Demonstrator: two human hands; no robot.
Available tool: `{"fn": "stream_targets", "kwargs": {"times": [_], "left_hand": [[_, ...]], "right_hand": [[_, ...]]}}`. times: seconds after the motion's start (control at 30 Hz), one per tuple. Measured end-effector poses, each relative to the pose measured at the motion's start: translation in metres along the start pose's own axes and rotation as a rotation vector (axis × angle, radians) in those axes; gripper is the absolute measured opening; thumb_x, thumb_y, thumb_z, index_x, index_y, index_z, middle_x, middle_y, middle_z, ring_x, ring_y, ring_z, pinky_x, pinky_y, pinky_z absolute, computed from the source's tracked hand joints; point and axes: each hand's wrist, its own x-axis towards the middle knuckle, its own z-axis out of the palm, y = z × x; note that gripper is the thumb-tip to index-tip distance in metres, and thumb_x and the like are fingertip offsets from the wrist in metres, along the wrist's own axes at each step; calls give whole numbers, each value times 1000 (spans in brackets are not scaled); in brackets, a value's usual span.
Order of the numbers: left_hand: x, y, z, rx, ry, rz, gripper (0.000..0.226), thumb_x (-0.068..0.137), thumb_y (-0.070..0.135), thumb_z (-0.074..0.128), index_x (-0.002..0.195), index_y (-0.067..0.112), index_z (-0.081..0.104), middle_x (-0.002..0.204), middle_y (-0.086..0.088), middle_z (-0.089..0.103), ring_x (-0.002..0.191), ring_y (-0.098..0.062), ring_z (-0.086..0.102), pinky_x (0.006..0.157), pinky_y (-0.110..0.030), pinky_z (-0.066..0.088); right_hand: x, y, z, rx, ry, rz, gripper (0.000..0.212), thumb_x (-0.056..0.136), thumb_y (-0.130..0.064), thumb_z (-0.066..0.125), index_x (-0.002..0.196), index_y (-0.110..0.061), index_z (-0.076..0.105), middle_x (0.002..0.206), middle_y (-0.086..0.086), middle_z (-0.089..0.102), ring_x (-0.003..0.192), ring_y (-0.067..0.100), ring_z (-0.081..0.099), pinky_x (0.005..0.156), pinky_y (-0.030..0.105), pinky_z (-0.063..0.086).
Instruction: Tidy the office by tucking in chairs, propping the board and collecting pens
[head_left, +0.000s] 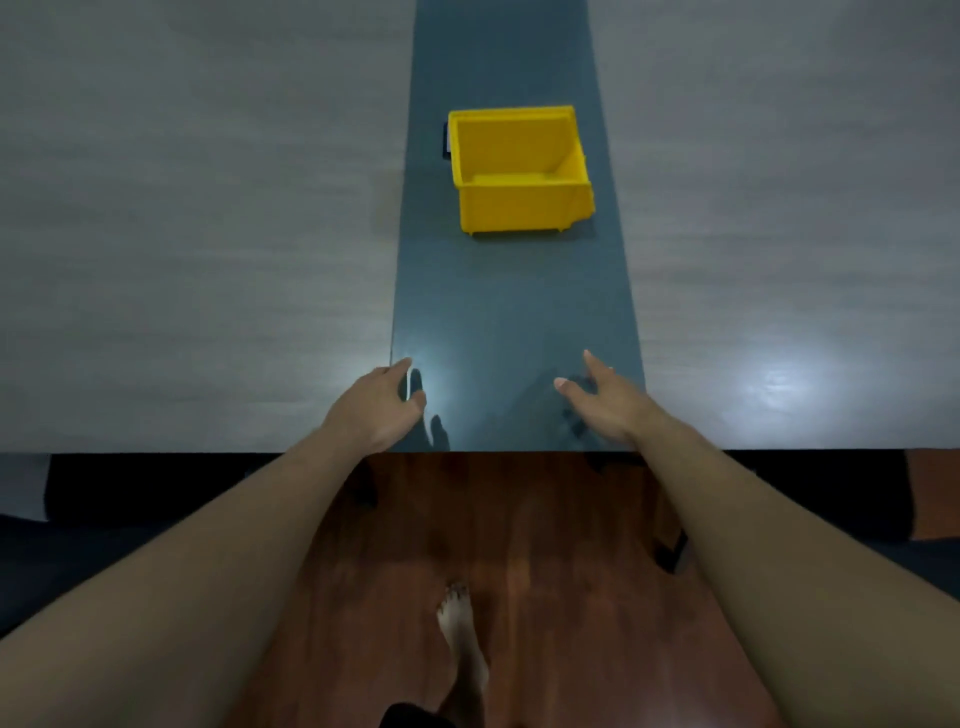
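Observation:
A yellow plastic bin (519, 171) stands on the dark blue-grey centre strip (514, 312) of a long table, and I see nothing inside it. A small dark object (445, 140) peeks out behind its left side. My left hand (382, 405) hovers over the strip's near left edge, fingers spread, holding nothing. My right hand (602, 397) hovers near the strip's right edge, also spread and holding nothing. No pens, board or whole chair show in this view.
Light grey tabletop (197, 234) lies on both sides of the strip. The table's near edge (156, 452) runs across the frame. Below it is dark red wooden floor (519, 571), my bare foot (462, 639) and dark shapes under the table at left and right.

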Motion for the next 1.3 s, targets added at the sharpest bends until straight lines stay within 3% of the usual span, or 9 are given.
{"fn": "stream_targets", "kwargs": {"times": [0.17, 0.7, 0.97, 1.3], "left_hand": [[-52, 6, -34, -57, 36, -17, 73, 105, 48, 47, 169, 19, 25, 172, -11, 33, 157, -32, 34, 127, -46, 31], [-280, -30, -109, -262, 409, -220, 71, 106, 42, 52, 165, 9, 32, 171, -12, 35, 158, -30, 34, 128, -43, 28], [-450, -100, -110, -421, 699, -422, 66, 107, 47, 53, 162, 15, 40, 166, -7, 45, 150, -31, 45, 119, -42, 39], [-663, -217, -82, -586, 944, -752, 63, 105, 45, 54, 159, 12, 46, 163, -9, 49, 150, -30, 47, 122, -42, 34]], "right_hand": [[-63, -16, -21, -27, 31, -85, 89, 100, -69, 47, 168, -18, 21, 173, 6, 28, 159, 28, 28, 129, 48, 27], [-216, -80, -67, -31, 99, -366, 82, 101, -63, 54, 161, -11, 37, 165, 9, 44, 150, 29, 44, 119, 40, 37], [-296, -175, -21, -86, -7, -600, 77, 101, -62, 54, 159, -12, 40, 158, 11, 51, 144, 30, 50, 113, 41, 41], [-417, -316, 95, -171, -209, -883, 76, 100, -62, 55, 155, -10, 45, 149, 11, 59, 134, 29, 59, 102, 38, 48]]}}
